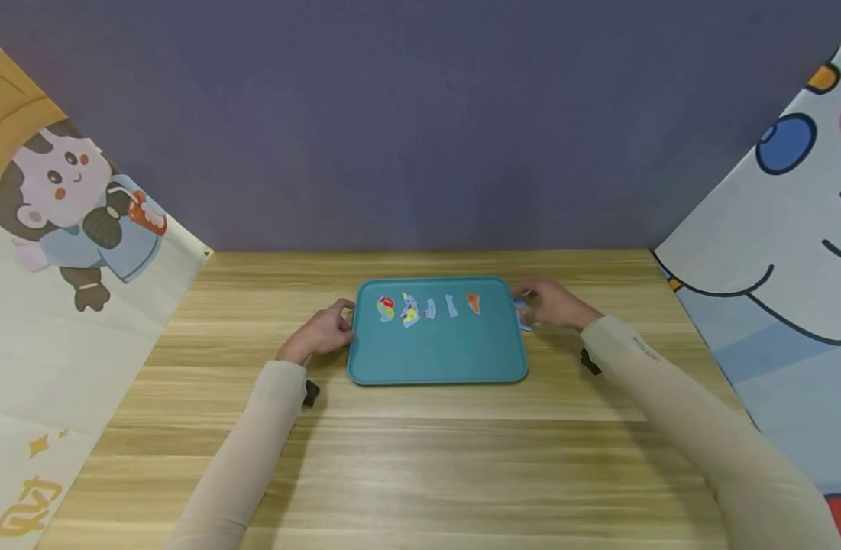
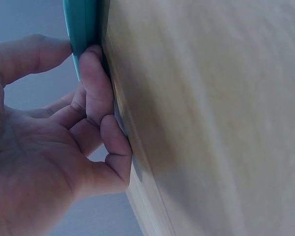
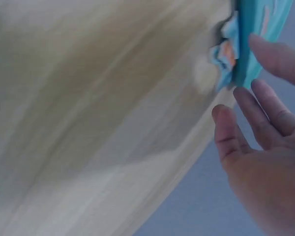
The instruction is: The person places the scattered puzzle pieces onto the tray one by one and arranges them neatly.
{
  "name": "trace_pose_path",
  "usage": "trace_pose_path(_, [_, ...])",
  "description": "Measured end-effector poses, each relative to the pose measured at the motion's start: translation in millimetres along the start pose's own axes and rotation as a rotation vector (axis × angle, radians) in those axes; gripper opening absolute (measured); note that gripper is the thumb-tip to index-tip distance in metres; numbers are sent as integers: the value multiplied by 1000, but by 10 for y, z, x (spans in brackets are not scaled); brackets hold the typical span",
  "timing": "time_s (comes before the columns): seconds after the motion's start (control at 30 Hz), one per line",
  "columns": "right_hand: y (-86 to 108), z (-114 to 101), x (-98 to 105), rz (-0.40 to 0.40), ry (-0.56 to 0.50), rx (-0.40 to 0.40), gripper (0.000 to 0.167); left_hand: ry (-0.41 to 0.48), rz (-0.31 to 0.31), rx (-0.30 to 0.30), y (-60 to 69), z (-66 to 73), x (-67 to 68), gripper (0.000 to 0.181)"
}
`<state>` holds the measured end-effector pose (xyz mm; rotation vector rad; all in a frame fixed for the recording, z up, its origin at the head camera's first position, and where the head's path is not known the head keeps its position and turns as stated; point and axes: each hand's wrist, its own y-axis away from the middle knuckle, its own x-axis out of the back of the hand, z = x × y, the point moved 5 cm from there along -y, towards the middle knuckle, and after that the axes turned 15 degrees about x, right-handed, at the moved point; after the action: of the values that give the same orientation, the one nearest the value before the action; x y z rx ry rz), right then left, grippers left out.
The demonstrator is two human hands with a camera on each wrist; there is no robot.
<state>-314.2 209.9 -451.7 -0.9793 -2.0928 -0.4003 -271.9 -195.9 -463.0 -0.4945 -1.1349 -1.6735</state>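
A teal tray (image 1: pixel 437 351) lies on the wooden table, with a row of torn, brightly printed paper scraps (image 1: pixel 409 312) across its far half. My left hand (image 1: pixel 322 330) grips the tray's left edge. In the left wrist view its thumb (image 2: pixel 37 54) meets the rim while curled fingers (image 2: pixel 96 81) sit beneath and beside it. At the far right corner, my right hand (image 1: pixel 552 302) holds the tray edge between thumb (image 3: pixel 270 54) and bent fingers (image 3: pixel 258 115). Another paper scrap (image 1: pixel 522 315), blue and orange, lies against the tray's right side, partly covered by that hand.
The wooden table (image 1: pixel 447 466) extends around the tray. A dark blue-grey panel (image 1: pixel 420 130) stands behind it. Cartoon-printed panels flank the table at left (image 1: pixel 21 336) and right (image 1: pixel 791 252).
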Motion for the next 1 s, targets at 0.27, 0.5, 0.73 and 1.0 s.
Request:
trace_pose_path(0.27, [36, 79, -65, -17, 5, 74, 64, 6, 10, -29, -18, 8, 4, 63])
trace_pose_path(0.5, [42, 104, -90, 22, 45, 66, 54, 24, 7, -17, 6, 17, 17, 66])
trace_pose_path(0.73, [31, 144, -95, 90, 96, 31, 35, 42, 13, -21, 22, 17, 25, 68])
trace_pose_path(1.0, [47, 170, -56, 211, 62, 5, 20, 38, 6, -12, 19, 14, 19, 68])
